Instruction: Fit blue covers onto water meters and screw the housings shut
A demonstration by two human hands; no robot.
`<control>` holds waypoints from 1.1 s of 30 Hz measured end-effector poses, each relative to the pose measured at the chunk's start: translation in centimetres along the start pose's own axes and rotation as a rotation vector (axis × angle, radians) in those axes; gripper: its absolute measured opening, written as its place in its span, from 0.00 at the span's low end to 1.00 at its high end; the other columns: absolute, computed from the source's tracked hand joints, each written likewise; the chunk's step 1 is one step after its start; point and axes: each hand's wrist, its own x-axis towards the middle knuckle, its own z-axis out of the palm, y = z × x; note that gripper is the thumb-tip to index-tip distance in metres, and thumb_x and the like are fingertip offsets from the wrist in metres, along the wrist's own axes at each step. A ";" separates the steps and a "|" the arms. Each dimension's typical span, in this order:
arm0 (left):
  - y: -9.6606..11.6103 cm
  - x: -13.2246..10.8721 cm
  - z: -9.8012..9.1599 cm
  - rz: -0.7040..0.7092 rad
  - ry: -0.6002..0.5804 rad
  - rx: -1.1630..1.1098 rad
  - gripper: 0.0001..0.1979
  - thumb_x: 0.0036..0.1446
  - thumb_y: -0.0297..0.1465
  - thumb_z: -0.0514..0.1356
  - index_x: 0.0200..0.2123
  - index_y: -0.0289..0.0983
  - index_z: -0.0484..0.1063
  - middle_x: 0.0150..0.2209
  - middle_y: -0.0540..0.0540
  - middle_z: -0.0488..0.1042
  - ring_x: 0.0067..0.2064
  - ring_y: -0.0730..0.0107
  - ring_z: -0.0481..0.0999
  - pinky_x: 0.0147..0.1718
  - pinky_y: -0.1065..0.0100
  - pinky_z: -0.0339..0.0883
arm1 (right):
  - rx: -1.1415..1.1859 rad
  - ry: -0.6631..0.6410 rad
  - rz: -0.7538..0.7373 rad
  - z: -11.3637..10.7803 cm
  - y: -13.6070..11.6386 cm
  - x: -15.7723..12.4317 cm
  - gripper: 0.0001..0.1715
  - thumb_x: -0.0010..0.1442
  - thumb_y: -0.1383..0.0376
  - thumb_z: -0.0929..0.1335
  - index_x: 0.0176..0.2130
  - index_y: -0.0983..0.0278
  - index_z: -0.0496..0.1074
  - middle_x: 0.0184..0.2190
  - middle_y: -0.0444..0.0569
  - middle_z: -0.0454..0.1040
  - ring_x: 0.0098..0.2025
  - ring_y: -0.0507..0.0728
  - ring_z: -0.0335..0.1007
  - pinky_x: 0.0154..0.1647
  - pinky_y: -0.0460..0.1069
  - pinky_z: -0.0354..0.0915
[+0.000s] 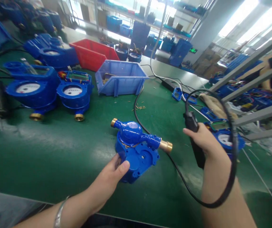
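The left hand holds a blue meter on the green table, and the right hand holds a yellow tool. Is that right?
Not quite: the head view shows the tool in the right hand is black, not yellow. The left hand does hold the blue meter on the green table.

The upturned meter (138, 152) lies on the worktop (55, 152), near its front edge and about midway across. The left hand (113, 177) has its grip on the meter's near left side. To the meter's right, apart from it, the right hand (204, 139) holds a handheld driver (194, 133), and its cable (232, 152) loops round that hand and runs back past the meter's right end. A side meter (226, 137) lies further right, behind that hand. Loose screws (139, 107) lie behind the upturned meter, with an open-fronted bin (120, 77) beyond them and a larger bin (90, 53) further back-left. A face-up meter (75, 93) lies well left of the upturned meter, and an outer meter (31, 91) further left still.
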 end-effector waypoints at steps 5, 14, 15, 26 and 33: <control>1.5 -0.4 -1.7 0.099 0.315 0.287 0.38 0.49 0.43 0.60 0.59 0.33 0.50 0.53 0.35 0.64 0.55 0.54 0.65 0.52 0.58 0.62 | -0.294 -0.096 0.122 2.5 4.2 -0.4 0.20 0.48 0.62 0.70 0.39 0.68 0.64 0.30 0.57 0.70 0.34 0.67 0.70 0.36 0.59 0.65; 7.3 1.7 0.7 0.912 0.353 0.995 0.11 0.54 0.31 0.55 0.41 0.36 0.70 0.42 0.44 0.69 0.47 0.62 0.69 0.49 0.63 0.62 | -0.291 -0.048 -0.053 0.5 0.4 -6.9 0.14 0.59 0.56 0.62 0.38 0.65 0.65 0.40 0.58 0.69 0.45 0.63 0.67 0.47 0.55 0.61; 8.1 2.2 1.5 0.940 0.292 1.051 0.11 0.55 0.31 0.54 0.40 0.35 0.71 0.41 0.44 0.70 0.45 0.63 0.70 0.48 0.64 0.62 | -0.211 -0.115 -0.105 0.2 -0.4 -8.7 0.14 0.59 0.54 0.61 0.35 0.63 0.63 0.36 0.52 0.71 0.40 0.59 0.69 0.42 0.53 0.63; 10.5 6.4 7.5 0.742 -0.333 1.586 0.14 0.60 0.32 0.47 0.36 0.34 0.72 0.35 0.40 0.75 0.39 0.56 0.74 0.37 0.62 0.65 | 0.343 -0.083 -0.222 3.5 1.8 -14.9 0.10 0.55 0.61 0.67 0.27 0.63 0.64 0.20 0.42 0.68 0.21 0.52 0.66 0.24 0.46 0.60; 10.8 5.8 6.6 0.667 -0.334 1.646 0.14 0.61 0.35 0.47 0.44 0.36 0.67 0.41 0.42 0.75 0.42 0.57 0.74 0.36 0.64 0.64 | 0.387 0.359 -0.180 3.3 3.0 -13.4 0.13 0.58 0.56 0.64 0.32 0.62 0.58 0.28 0.48 0.72 0.22 0.52 0.68 0.26 0.47 0.64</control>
